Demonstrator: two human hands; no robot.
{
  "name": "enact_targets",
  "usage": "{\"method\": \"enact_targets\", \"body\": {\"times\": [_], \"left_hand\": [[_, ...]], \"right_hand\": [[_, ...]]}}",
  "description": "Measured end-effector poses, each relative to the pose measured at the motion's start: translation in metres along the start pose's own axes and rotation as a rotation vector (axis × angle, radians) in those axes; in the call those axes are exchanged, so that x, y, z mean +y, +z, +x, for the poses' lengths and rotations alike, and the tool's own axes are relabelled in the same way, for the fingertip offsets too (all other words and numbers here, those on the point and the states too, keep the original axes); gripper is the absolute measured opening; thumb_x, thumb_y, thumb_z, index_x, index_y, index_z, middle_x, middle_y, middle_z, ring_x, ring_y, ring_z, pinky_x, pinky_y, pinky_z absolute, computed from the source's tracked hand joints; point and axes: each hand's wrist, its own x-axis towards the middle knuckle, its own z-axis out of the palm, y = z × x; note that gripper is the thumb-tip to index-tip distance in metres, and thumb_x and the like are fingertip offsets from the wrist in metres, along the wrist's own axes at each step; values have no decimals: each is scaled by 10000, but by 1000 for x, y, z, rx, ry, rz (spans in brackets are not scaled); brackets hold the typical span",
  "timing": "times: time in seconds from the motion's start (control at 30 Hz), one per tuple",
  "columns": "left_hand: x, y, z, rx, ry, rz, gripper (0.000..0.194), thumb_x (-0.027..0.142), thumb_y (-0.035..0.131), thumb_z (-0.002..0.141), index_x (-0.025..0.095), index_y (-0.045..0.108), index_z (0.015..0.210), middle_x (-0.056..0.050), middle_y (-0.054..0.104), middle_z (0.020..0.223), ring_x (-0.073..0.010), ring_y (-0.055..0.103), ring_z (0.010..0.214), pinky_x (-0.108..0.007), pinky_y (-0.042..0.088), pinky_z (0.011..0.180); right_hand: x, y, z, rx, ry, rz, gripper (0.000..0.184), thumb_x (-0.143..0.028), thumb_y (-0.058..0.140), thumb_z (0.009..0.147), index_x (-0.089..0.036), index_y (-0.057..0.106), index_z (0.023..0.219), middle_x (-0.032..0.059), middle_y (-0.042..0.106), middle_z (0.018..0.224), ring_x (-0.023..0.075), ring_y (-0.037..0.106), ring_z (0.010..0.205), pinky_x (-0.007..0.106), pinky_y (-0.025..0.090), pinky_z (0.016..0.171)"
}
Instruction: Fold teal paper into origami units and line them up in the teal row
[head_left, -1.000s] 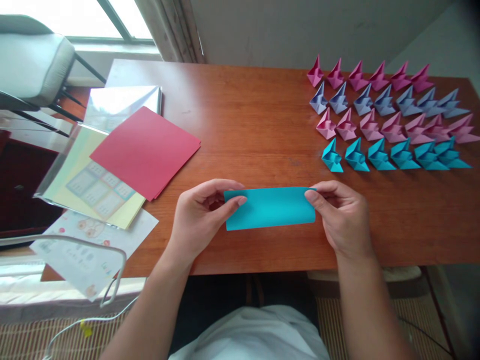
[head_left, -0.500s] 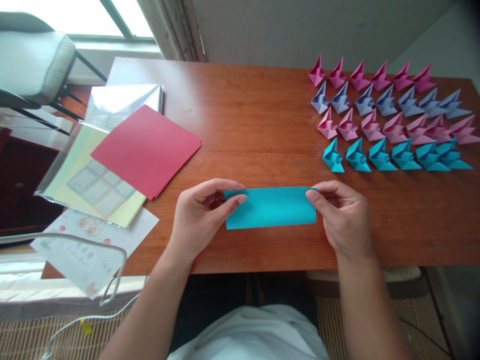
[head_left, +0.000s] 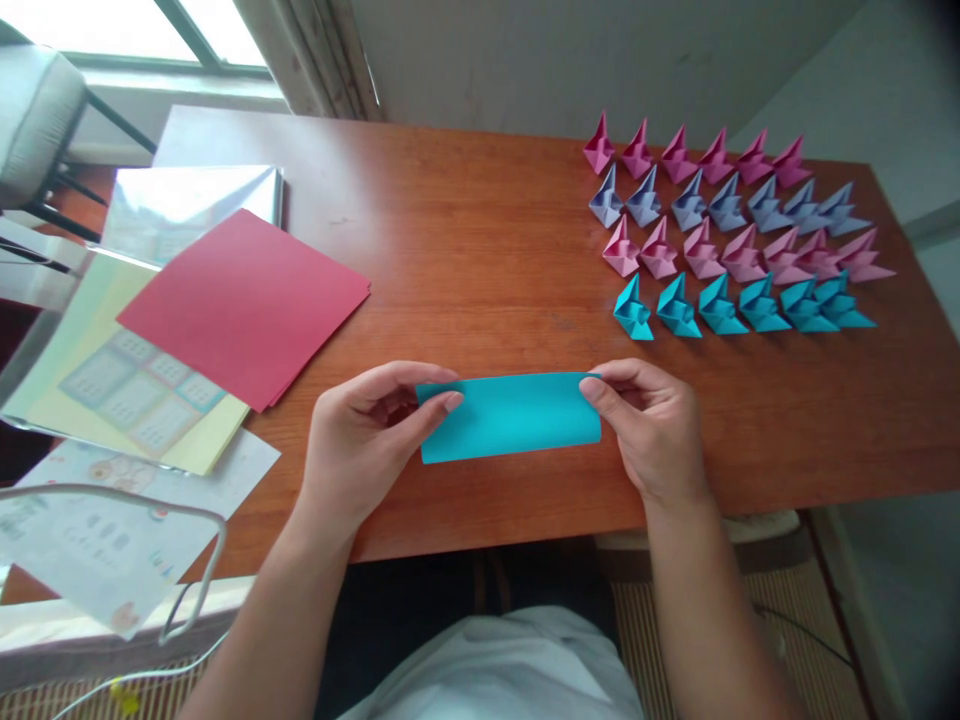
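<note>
A turquoise sheet of origami paper [head_left: 514, 420], a long rectangle that looks folded in half, is held above the near part of the table. My left hand [head_left: 375, 430] pinches its upper left corner between thumb and fingers. At the upper right corner, the thumb and forefinger of my right hand [head_left: 652, 420] grip the same paper. Its lower edge hangs free. Beyond my right hand stand rows of folded paper pieces: turquoise ones [head_left: 720, 306] nearest, then pink ones [head_left: 703, 250], lilac ones [head_left: 688, 202] and magenta ones [head_left: 678, 156].
Red paper sheets [head_left: 247, 305] lie on the left of the wooden table [head_left: 465, 240], over a clear packet with yellowish sheets [head_left: 217, 440]. A printed white sheet [head_left: 97, 530] overhangs the left edge, near a bent pale tube [head_left: 214, 560]. A grey chair [head_left: 41, 130] stands far left.
The whole view has shifted, so the table and its contents appear further left. Both hands keep their grip on the turquoise paper, which looks unchanged.
</note>
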Motion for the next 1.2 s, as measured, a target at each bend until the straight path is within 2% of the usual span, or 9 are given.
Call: {"method": "enact_targets", "body": {"times": [0.5,0.7,0.87,1.0,1.2], "left_hand": [[2,1,0,18,4,1,161,252,880,728,216,805,865,7,721,737,-77,527,536,-181,429,453],[0,1,1,6,14,15,163,257,881,734,221,805,874,13,713,729,-75,536,548,-173,436,466],[0,1,1,25,9,104,190,291,861,759,220,806,926,0,730,772,-92,568,581,-185,453,487],[0,1,0,35,28,110,141,305,853,767,216,801,863,6,721,722,-101,577,570,-194,464,488],[1,0,-1,18,70,85,128,243,843,780,242,825,906,-2,767,814,-98,596,617,-188,478,525]], "right_hand": [[-2,1,0,-15,8,15,213,-428,848,780,-239,763,829,6,755,777,159,674,674,266,551,585],[-3,1,1,-18,6,41,179,-381,858,776,-240,749,800,-12,730,741,136,647,645,238,523,561],[-5,1,2,-30,-3,-1,200,-405,842,787,-235,737,796,-6,718,740,146,645,653,252,529,568],[-6,1,1,-31,-29,-28,188,-403,827,803,-236,740,807,-3,719,751,148,647,658,254,533,579],[-5,0,1,-21,-21,-22,191,-402,834,796,-236,741,810,-9,704,737,139,624,639,248,513,560]]}}
